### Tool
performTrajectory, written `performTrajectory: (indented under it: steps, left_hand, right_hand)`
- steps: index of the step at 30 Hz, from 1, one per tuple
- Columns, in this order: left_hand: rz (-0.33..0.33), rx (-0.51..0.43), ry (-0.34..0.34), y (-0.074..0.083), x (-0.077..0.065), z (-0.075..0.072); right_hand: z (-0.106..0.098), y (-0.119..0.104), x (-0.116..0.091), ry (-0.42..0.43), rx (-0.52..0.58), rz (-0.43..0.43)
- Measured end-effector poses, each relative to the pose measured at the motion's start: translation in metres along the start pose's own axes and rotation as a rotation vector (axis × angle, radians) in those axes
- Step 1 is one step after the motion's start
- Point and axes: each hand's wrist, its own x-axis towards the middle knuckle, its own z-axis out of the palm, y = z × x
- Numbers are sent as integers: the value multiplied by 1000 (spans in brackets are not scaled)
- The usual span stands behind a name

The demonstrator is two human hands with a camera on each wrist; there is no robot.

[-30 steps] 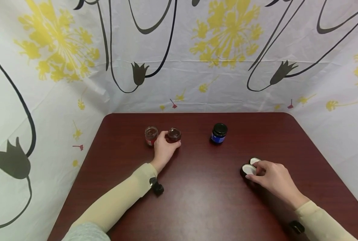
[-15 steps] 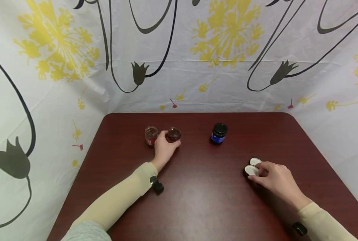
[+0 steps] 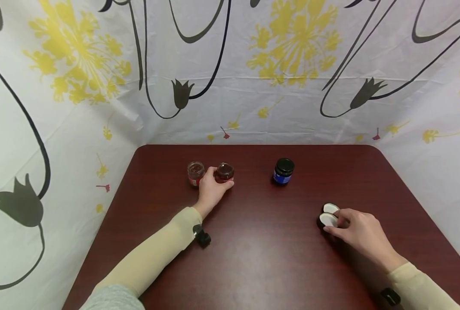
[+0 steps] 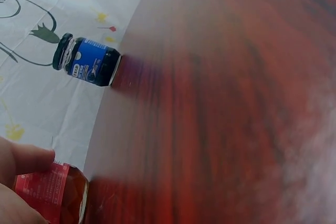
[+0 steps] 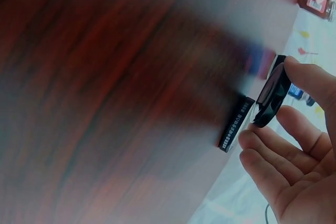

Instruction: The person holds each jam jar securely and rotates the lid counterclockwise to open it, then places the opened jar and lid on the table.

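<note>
My left hand (image 3: 212, 187) grips a small open-topped glass jar (image 3: 225, 169) at the back left; its red label (image 4: 44, 190) shows in the left wrist view. Right beside it stands a second uncapped glass jar (image 3: 196, 172) with a red label. On the right, my right hand (image 3: 363, 236) pinches a black jar lid (image 5: 274, 97) between thumb and finger, its white inside turned up. Another black lid (image 5: 236, 124) lies on the table just beyond, also white side up. From the head view, I cannot tell whether the two lids touch.
A dark jar with a blue label and black lid (image 3: 283, 171) stands upright toward the back, between my hands. The dark red tabletop (image 3: 253, 258) meets a patterned white cloth (image 3: 237, 107) at its back and sides.
My right hand has moved slightly right with the pinched lid, bringing it nearer the other lid. The left hand stays on its jar. The head view has shifted a little.
</note>
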Motion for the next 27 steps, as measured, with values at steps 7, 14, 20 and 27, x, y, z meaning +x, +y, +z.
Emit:
performTrajectory:
  steps: [7, 14, 20, 27]
  left_hand:
    - [2, -7, -14, 1, -1, -1]
    - [-14, -3, -34, 0, -2, 0]
    - [-7, -5, -24, -2, -2, 1]
    - [-5, 7, -26, -4, 0, 0]
  right_hand:
    - [-8, 7, -1, 3, 17, 71]
    - [-16, 20, 0, 25, 2, 111]
    - [-15, 33, 3, 58, -1, 115]
    - [-16, 46, 6, 15, -2, 149]
